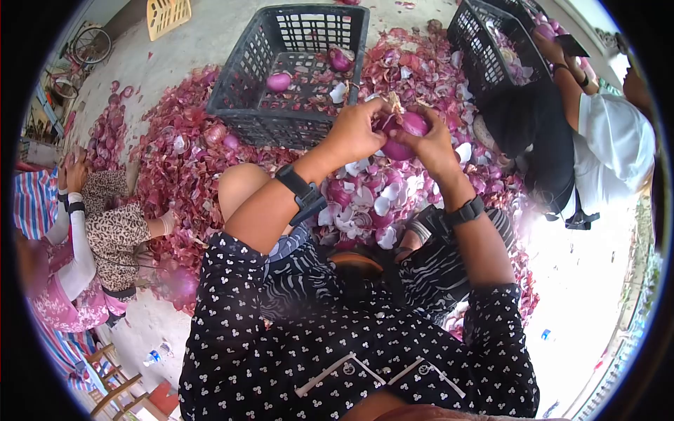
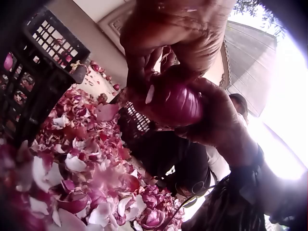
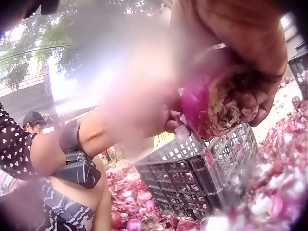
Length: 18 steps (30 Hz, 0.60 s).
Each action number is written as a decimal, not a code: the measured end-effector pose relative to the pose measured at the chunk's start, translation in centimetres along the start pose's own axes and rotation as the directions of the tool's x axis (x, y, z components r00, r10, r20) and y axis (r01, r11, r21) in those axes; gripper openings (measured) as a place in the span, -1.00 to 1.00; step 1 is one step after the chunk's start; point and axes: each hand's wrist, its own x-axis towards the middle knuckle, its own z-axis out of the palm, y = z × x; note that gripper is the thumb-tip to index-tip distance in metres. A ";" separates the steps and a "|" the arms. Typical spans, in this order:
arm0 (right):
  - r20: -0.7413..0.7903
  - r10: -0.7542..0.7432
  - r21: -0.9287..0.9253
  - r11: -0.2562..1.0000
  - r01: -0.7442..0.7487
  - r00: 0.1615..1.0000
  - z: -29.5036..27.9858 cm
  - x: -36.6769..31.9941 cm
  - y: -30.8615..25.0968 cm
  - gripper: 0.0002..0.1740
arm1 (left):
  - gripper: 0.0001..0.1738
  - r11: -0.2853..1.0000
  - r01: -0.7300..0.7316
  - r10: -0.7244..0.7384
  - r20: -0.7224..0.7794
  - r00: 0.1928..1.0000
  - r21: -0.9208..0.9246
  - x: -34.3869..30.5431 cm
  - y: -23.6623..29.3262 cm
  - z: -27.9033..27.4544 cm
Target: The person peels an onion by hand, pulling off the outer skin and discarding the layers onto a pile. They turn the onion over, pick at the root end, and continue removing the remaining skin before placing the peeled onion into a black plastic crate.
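A purple-red onion (image 2: pixel 178 103) is held up between both hands over a heap of skins. My right hand (image 1: pixel 437 144) grips it, with fingers curled round its side. The left hand (image 1: pixel 351 132) pinches at the onion's other side, next to a dry, pale tuft. In the right wrist view the onion (image 3: pixel 198 108) shows a rough, brown root end close to the right fingers, while the left hand (image 3: pixel 139 103) is blurred. Just beyond the hands stands a black plastic crate (image 1: pixel 239 91), with a peeled onion (image 1: pixel 279 82) and another onion (image 1: pixel 341 59) inside.
Loose onion skins (image 1: pixel 379 189) cover the floor around my legs. At the right, a person in a white shirt (image 1: pixel 611 140) sits beside another black crate (image 1: pixel 484 49). Another person in leopard-print trousers (image 1: pixel 112 238) sits at the left. A yellow plastic chair (image 1: pixel 167 17) stands behind.
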 end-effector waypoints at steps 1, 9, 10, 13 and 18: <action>0.002 -0.009 -0.002 1.000 0.009 1.000 0.1 -0.1 0.1 -0.30 | -0.68 1.000 -0.005 0.005 -0.008 1.000 0.001 -0.1 -0.1 0.0; 0.023 -0.008 0.096 0.995 0.006 1.000 0.4 -0.7 0.1 -0.33 | -0.64 0.996 -0.021 0.025 -0.045 0.999 0.082 -1.0 0.4 -0.3; 0.023 0.007 0.102 0.995 -0.010 1.000 0.4 -0.8 -0.1 -0.33 | -0.64 0.997 -0.021 0.025 -0.051 0.998 0.081 -1.0 0.3 -0.2; 0.022 0.001 0.118 0.993 -0.003 1.000 0.5 -1.0 -0.4 -0.34 | -0.65 0.996 -0.042 0.049 -0.076 0.996 0.081 -1.0 0.3 -0.3; 0.019 0.007 0.108 0.994 -0.009 1.000 0.6 -1.1 -0.9 -0.33 | -0.72 0.995 0.001 0.007 -0.077 0.997 0.101 -0.8 0.2 -0.3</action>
